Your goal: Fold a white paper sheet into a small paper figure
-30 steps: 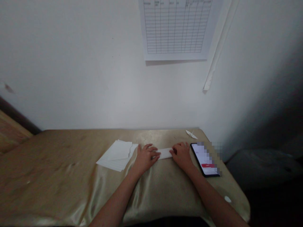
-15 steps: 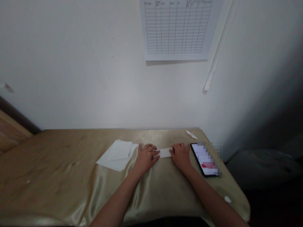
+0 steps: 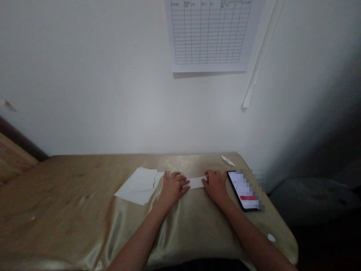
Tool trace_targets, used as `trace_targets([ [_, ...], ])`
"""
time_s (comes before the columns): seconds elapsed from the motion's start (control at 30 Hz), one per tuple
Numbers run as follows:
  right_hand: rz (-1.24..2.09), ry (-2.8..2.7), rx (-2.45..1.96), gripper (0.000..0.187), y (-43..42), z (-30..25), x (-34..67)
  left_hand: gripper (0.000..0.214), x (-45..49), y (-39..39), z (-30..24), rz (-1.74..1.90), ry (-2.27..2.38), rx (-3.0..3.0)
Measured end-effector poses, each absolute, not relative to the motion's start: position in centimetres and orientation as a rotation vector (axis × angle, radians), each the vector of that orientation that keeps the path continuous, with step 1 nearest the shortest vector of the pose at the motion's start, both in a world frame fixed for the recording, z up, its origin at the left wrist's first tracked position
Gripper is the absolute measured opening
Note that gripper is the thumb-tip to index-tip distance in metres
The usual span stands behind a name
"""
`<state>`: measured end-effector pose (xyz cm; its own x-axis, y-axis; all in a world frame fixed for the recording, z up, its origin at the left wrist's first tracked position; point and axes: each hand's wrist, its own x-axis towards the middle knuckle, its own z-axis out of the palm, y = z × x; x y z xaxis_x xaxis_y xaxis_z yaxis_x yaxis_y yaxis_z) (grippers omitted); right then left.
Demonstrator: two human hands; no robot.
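Observation:
A narrow folded strip of white paper lies flat across the cloth-covered table. My left hand is at its left end, thumb and index finger closed on the paper, the other fingers spread over the cloth. At the right end, my right hand pinches the strip with thumb and curled fingers. Both ends of the paper are partly hidden under the fingertips. Just left of my left hand rests a stack of white paper sheets, the top one with a ragged edge.
A phone with a lit screen, partly blurred out, lies right of my right hand. Behind it sits a small folded paper piece with pointed ends. A white scrap is near the right edge. A printed table sheet hangs on the wall.
My hands and the paper strip stay almost in place. The view has shifted very slightly, and the phone's screen content looks a little different.

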<state>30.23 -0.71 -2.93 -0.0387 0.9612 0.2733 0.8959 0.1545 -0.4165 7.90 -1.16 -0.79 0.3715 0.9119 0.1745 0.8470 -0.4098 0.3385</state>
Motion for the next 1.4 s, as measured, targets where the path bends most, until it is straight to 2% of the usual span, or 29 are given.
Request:
trace_targets([
  [0.13, 0.235, -2.004, -1.707, 0.012, -0.6, -2.4, 31.4, 0.022, 8.0, -1.2, -0.9, 0.504, 1.595, 2.446],
  [0.27, 0.261, -2.082, -1.603, 0.018, -0.6, -1.8, 32.5, 0.023, 8.0, -1.2, -1.1, 0.505, 1.589, 2.46],
  [0.47, 0.327, -2.131, -1.541, 0.017, -0.5, -1.5, 33.3, 0.023, 7.9, -1.3, -1.2, 0.502, 1.595, 2.456],
  [1.4, 0.305, -2.159, -1.626, 0.021, -0.7, -1.1, 33.0, 0.023, 8.3, -1.7, -0.8, 0.486, 1.655, 2.493],
])
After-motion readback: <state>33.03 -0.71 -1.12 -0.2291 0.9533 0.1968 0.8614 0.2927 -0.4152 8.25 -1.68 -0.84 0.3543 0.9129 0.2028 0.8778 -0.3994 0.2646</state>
